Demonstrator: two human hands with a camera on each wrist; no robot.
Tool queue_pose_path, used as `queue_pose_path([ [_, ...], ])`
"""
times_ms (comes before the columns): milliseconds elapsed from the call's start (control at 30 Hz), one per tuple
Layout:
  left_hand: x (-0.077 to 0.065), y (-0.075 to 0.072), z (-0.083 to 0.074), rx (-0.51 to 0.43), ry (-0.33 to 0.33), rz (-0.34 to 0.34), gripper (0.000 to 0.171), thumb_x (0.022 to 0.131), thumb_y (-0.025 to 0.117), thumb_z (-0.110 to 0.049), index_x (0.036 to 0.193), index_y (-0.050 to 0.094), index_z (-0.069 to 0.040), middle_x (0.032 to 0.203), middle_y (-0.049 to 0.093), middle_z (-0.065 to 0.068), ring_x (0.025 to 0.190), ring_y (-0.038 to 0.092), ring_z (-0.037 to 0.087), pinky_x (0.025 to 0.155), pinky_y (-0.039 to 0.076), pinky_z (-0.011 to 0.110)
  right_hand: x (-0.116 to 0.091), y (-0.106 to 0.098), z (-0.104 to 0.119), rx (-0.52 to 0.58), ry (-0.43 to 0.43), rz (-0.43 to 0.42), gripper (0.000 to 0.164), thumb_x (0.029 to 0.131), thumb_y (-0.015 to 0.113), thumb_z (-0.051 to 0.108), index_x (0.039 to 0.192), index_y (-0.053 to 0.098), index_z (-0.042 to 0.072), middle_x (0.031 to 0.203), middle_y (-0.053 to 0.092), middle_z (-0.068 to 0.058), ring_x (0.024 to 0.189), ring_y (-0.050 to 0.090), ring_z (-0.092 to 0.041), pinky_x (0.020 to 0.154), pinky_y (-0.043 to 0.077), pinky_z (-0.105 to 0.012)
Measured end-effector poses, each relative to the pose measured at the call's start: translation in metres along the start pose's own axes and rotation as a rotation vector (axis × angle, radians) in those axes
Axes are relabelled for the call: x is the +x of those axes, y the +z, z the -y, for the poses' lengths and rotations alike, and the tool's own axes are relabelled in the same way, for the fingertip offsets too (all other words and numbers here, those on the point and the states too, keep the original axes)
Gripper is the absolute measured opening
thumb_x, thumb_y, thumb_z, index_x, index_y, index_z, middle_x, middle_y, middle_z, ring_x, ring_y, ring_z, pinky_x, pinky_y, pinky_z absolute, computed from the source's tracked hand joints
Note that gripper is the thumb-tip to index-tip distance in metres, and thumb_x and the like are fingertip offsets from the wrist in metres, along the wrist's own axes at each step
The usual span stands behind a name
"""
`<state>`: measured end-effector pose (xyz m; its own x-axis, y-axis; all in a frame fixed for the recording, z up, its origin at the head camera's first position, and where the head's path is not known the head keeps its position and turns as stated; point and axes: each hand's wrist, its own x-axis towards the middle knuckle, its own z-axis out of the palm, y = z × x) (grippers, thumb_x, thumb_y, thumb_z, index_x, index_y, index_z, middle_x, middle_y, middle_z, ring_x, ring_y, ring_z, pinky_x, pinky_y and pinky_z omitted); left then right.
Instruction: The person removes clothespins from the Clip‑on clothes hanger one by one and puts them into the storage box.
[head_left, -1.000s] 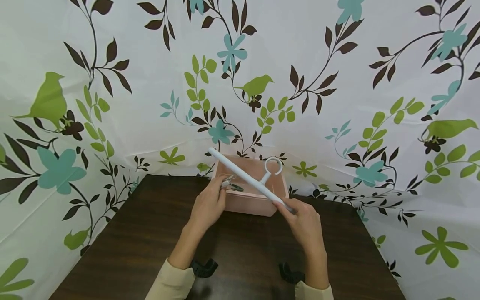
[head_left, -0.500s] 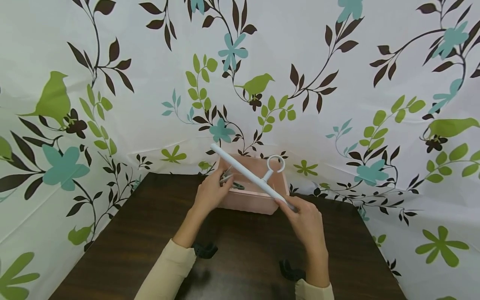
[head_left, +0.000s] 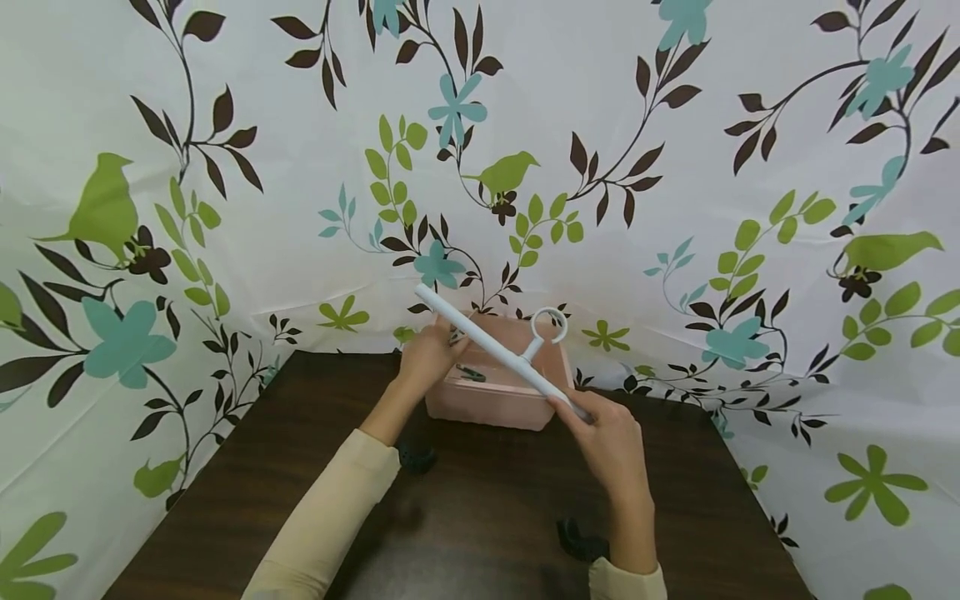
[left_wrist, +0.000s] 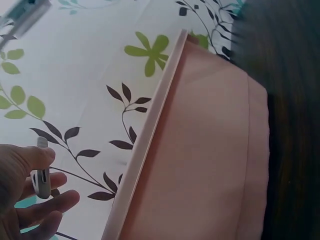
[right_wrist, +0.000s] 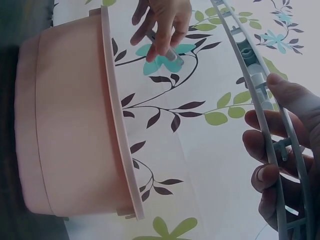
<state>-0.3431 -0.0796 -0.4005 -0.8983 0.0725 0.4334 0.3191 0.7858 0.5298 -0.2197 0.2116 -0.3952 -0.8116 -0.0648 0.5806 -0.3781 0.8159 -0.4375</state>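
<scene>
My right hand (head_left: 611, 442) grips the lower right end of a white hanger bar (head_left: 491, 346) with a ring-shaped hook. It slants over a pink bin (head_left: 491, 410). The right wrist view shows the hanger's slotted underside (right_wrist: 252, 67), with fingers and thumb around it. Near the bar's upper left end, my left hand (head_left: 429, 358) pinches a small grey clothespin (left_wrist: 42, 175) between thumb and fingers, above the bin's left side. The clothespin is apart from the bar in the right wrist view. Inside the bin lies a dark green clothespin (head_left: 471, 374).
The bin stands toward the back of a dark wooden table (head_left: 465, 517). Close behind it hangs a white cloth (head_left: 300, 167) printed with leaves, birds and flowers. A black wrist mount (head_left: 581, 543) sits by the right wrist.
My left hand has risen from over the bin's inside toward the hanger's upper left end, carrying the clothespin. The right hand and hanger have barely moved.
</scene>
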Motion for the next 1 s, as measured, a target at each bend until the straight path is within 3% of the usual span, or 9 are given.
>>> queue_pose_path([
  [100, 0.009, 0.004, 0.001, 0.028, -0.002, 0.017, 0.047, 0.104, 0.074, -0.037, 0.140, 0.066, -0.007, 0.099, 0.077, 0.014, 0.064, 0.065, 0.021, 0.048, 0.043, 0.032, 0.000, -0.001, -0.001, -0.006, -0.004, 0.002, 0.029, 0.097, 0.082, 0.041, 0.119, 0.085, 0.023, 0.103, 0.083, 0.000, 0.076, 0.063, -0.016, 0.071, 0.053, -0.044],
  [200, 0.017, 0.008, 0.003, 0.057, -0.023, 0.066, 0.046, 0.105, 0.072, -0.037, 0.142, 0.067, -0.011, 0.124, 0.077, 0.013, 0.090, 0.075, 0.026, 0.062, 0.056, 0.039, 0.001, -0.002, -0.001, -0.004, -0.012, 0.001, 0.028, 0.097, 0.081, 0.040, 0.119, 0.085, 0.024, 0.104, 0.083, 0.000, 0.075, 0.062, -0.016, 0.070, 0.051, -0.041],
  [367, 0.026, 0.015, 0.011, 0.090, -0.064, 0.158, 0.048, 0.108, 0.067, -0.041, 0.149, 0.062, -0.016, 0.140, 0.071, 0.011, 0.115, 0.075, 0.031, 0.078, 0.061, 0.050, 0.001, -0.003, -0.001, 0.009, -0.011, -0.003, 0.028, 0.097, 0.081, 0.040, 0.119, 0.085, 0.023, 0.102, 0.083, -0.001, 0.073, 0.059, -0.015, 0.068, 0.049, -0.040],
  [567, 0.028, 0.015, 0.016, 0.071, -0.076, 0.181, 0.047, 0.108, 0.067, -0.038, 0.151, 0.058, -0.019, 0.141, 0.069, 0.007, 0.122, 0.072, 0.031, 0.080, 0.060, 0.052, 0.000, -0.003, -0.003, 0.017, -0.010, -0.008, 0.030, 0.097, 0.081, 0.041, 0.122, 0.085, 0.023, 0.104, 0.083, 0.000, 0.075, 0.062, -0.016, 0.070, 0.051, -0.042],
  [700, 0.028, 0.014, 0.016, 0.083, -0.073, 0.185, 0.047, 0.108, 0.067, -0.039, 0.150, 0.058, -0.018, 0.139, 0.069, 0.007, 0.117, 0.073, 0.031, 0.079, 0.059, 0.052, 0.000, -0.003, -0.005, 0.019, -0.006, -0.005, 0.030, 0.097, 0.081, 0.042, 0.121, 0.085, 0.024, 0.104, 0.083, 0.000, 0.075, 0.062, -0.016, 0.070, 0.050, -0.041],
  [867, 0.027, 0.016, 0.019, 0.010, -0.045, 0.196, 0.047, 0.109, 0.067, -0.033, 0.149, 0.054, -0.011, 0.135, 0.069, 0.012, 0.114, 0.073, 0.033, 0.083, 0.061, 0.050, 0.000, -0.004, -0.004, 0.039, 0.008, -0.003, 0.030, 0.098, 0.080, 0.043, 0.122, 0.085, 0.025, 0.104, 0.083, 0.002, 0.072, 0.057, -0.016, 0.069, 0.046, -0.037],
  [1000, 0.026, 0.019, 0.023, -0.084, -0.041, 0.194, 0.039, 0.109, 0.067, -0.027, 0.139, 0.057, -0.005, 0.126, 0.070, 0.015, 0.107, 0.073, 0.032, 0.087, 0.060, 0.048, 0.000, -0.005, -0.003, 0.055, 0.019, 0.007, 0.030, 0.098, 0.080, 0.042, 0.122, 0.084, 0.025, 0.104, 0.083, 0.001, 0.073, 0.058, -0.017, 0.069, 0.046, -0.038],
])
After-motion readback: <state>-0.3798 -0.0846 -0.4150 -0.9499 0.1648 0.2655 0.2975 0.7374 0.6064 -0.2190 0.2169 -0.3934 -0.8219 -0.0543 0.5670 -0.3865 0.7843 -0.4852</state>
